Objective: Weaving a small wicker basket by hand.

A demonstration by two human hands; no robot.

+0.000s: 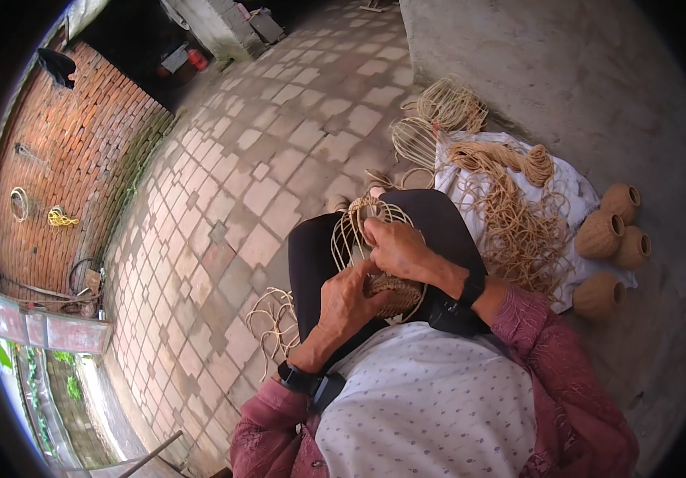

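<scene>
A partly woven basket (393, 301) rests between my thighs, with bare curved ribs arching over its woven part and a knot of fibre at the top. My left hand (347, 301) grips it at the lower left, fingers curled among the ribs. Just above and to the right, my right hand (398, 253) is closed on the upper ribs, its thumb and fingers bunched inside the frame. What the fingertips pinch is too small to make out.
To my right, tangled tan cord (518, 231) lies on white cloth (582, 207) beside several woven pots (598, 235) and rib bundles (446, 103) near a concrete wall (558, 80). Loose cane (271, 319) lies left on paving (223, 191); a brick wall (56, 167) stands farther left.
</scene>
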